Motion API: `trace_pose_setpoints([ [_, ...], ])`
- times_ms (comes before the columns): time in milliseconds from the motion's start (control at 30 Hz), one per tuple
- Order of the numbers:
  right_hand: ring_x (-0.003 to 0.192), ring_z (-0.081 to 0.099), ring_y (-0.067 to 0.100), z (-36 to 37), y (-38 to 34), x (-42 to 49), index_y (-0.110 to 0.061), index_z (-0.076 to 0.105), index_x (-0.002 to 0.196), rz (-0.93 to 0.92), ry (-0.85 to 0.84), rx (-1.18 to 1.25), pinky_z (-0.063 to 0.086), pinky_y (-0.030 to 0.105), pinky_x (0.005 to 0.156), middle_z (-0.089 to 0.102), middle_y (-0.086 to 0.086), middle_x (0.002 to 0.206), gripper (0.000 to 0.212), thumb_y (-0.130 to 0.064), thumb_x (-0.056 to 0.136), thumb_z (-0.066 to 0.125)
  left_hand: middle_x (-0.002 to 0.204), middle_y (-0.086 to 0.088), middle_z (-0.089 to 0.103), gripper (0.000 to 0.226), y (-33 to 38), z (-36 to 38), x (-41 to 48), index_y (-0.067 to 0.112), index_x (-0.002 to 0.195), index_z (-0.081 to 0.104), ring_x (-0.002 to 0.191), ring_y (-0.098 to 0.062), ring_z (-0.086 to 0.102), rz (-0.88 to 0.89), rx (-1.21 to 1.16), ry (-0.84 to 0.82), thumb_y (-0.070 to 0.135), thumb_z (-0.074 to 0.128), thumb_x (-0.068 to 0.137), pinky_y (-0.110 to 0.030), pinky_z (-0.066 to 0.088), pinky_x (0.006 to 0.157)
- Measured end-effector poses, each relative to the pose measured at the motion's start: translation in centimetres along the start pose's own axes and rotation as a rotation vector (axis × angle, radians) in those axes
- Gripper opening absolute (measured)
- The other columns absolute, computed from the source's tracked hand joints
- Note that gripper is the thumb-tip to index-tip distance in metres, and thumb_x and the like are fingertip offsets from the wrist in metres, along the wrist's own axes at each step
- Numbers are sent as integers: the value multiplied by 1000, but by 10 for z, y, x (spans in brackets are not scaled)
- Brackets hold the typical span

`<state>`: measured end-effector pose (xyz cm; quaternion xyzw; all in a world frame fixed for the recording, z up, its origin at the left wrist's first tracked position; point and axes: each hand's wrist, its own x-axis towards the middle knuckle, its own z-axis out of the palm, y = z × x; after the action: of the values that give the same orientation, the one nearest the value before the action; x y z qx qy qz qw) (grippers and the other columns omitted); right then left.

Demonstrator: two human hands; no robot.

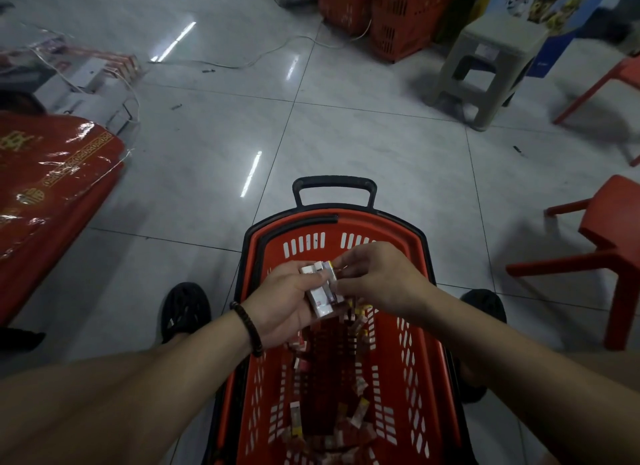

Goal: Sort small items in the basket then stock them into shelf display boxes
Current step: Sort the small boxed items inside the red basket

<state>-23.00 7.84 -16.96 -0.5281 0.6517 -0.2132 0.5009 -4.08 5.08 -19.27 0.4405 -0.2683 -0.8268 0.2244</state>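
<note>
Left hand (280, 300) grips small packets (320, 289) above basket (420, 329).

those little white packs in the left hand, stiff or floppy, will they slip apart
Probably stiff: the white packs keep boxy edges in the left hand. They may slide apart: they sit fanned, and the right hand pinches their top.

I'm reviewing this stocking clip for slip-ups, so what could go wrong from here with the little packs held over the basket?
1. The small packs sit unevenly in the left hand. With the right hand pinching at their top end, one could slip out.
2. A dropped pack would likely land among the loose items in the basket below, mixing sorted with unsorted.
</note>
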Motion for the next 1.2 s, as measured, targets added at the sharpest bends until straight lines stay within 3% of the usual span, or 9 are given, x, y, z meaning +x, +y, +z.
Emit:
trace_pose_setpoints([
  [200,81,80,22,-5,1,-2,-15,74,116,51,26,157,67,42,76,82,4,91,28,-14,90,83,130,-23,70,31,-2,9,4,3,137,63,118,-37,70,81,77,-45,11,51,110,-46,59,95],
  [400,75,79,18,-8,5,-3,-17,64,126,71,110,263,62,30,64,80,6,90,43,-18,88,85,124,-12,75,32,1,24,5,17,138,64,114,-33,73,95,61,-27,18,54,108,-47,62,92],
  [500,79,80,25,-12,10,-1,-18,64,123,89,141,218,67,46,69,80,8,93,42,-25,88,85,127,-14,72,31,-3,29,9,24,138,65,109,-40,74,94,59,24,22,56,107,-58,61,91],
  [600,74,79,18,-17,11,-2,-18,69,117,89,170,126,66,37,67,80,4,89,36,-26,86,86,130,-15,69,30,-7,33,16,22,136,65,108,-37,75,98,60,82,28,53,109,-52,63,87],
  [833,79,77,9,-18,20,-5,-18,70,121,60,204,-174,63,27,68,78,-3,95,41,-38,88,85,131,-17,70,47,-12,44,22,24,139,61,117,-35,71,2,105,-4,54,49,105,-56,54,106],
  [900,71,78,10,-23,20,-7,-13,71,117,60,181,-74,64,27,63,80,2,85,33,-34,94,81,133,-19,67,46,-10,44,23,22,141,57,115,-33,71,20,127,-45,48,58,103,-56,54,106],
  [1000,66,78,21,-32,17,-11,-6,73,113,74,147,144,61,26,59,79,10,77,20,-21,101,74,136,-17,63,52,-14,41,23,24,148,49,116,-30,68,65,191,-69,18,69,100,-56,55,104],
  [1100,69,79,29,-37,17,-15,-6,74,103,84,91,169,64,34,65,79,13,76,13,-19,99,76,139,-16,64,60,-22,41,24,28,151,47,123,-32,69,67,230,-75,5,67,99,-52,57,102],
  [1200,72,80,29,-39,18,-19,-4,74,99,108,46,128,65,35,67,79,14,77,14,-17,99,76,135,-19,66,46,-25,43,26,21,140,53,119,-34,71,40,305,-20,3,67,99,-54,57,102],
])
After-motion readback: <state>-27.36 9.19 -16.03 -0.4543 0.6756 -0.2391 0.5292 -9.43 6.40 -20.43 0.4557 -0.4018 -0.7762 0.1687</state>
